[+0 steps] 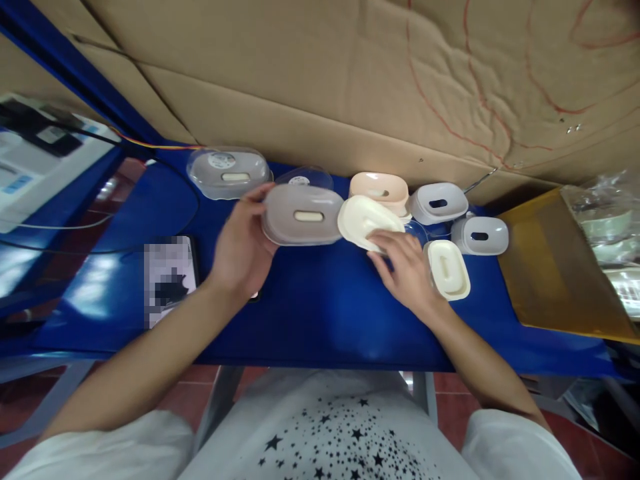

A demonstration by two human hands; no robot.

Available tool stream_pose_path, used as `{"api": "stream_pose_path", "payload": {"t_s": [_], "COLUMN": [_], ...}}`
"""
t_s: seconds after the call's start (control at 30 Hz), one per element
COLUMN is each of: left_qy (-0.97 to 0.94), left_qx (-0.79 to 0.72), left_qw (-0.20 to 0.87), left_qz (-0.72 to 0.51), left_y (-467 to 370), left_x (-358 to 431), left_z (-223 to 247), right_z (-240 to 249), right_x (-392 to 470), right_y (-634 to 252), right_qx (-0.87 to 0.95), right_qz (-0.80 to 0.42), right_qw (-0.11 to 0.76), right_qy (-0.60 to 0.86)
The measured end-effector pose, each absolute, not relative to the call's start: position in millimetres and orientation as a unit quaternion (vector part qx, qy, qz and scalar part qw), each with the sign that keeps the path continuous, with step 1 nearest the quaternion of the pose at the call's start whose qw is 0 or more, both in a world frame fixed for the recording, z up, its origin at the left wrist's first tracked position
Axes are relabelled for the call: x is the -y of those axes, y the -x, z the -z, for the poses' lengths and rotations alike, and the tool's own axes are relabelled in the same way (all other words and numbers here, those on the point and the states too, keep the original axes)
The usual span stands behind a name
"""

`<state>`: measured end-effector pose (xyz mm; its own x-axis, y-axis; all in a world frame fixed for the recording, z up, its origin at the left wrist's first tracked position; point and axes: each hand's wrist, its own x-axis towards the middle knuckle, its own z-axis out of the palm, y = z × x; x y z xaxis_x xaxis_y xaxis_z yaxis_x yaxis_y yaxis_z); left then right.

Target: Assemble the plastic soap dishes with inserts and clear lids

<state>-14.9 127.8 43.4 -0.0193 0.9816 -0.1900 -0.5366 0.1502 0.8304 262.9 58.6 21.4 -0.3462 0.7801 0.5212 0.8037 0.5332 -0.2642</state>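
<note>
My left hand (246, 243) grips the left end of a pale grey oval plastic box (283, 212), which looks like a soap box. Something cream shows through its slot. In my right hand (403, 267), a cream oval tray (361, 217) with a raised middle is tilted, its left edge close to or touching the grey box. The right fingertips curl over the tray's lower edge. Just right of that hand lies another cream tray (449, 270). Behind the held pieces stands a peach box (379, 183), and a clear lid (320, 179) is partly hidden by the grey box.
Two slotted grey boxes (440, 202) (486, 236) stand at right. A covered grey box (229, 175) sits at back left. A phone (173, 280) lies left on the blue table (320, 327). Cardboard (310, 87) rises behind; an open carton (565, 273) bounds the right.
</note>
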Motion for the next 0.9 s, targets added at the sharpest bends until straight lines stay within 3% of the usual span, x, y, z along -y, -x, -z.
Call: {"api": "stream_pose_path", "payload": {"t_s": [0.17, 0.43, 0.53, 0.73, 0.9], "left_qy": [-0.331, -0.281, -0.29, -0.339, -0.377], "left_qx": [-0.368, -0.39, -0.392, -0.4, -0.377], "left_qw": [0.551, 0.641, 0.652, 0.701, 0.748], "left_qz": [-0.672, -0.598, -0.581, -0.484, -0.396], "left_y": [30, 16, 11, 7, 1], "left_x": [-139, -130, -128, -120, -107], "left_z": [-63, -46, -37, -34, -34], "right_z": [-14, -8, -21, -59, -41], "right_x": [-51, -47, -42, -34, -44], "right_y": [-250, -285, -297, -296, -287], "right_qx": [0.878, 0.751, 0.739, 0.682, 0.659], "right_qz": [-0.007, 0.005, -0.067, -0.184, -0.355], "right_qw": [0.197, 0.157, 0.201, 0.428, 0.424], "right_qy": [0.437, 0.641, 0.64, 0.564, 0.51]}}
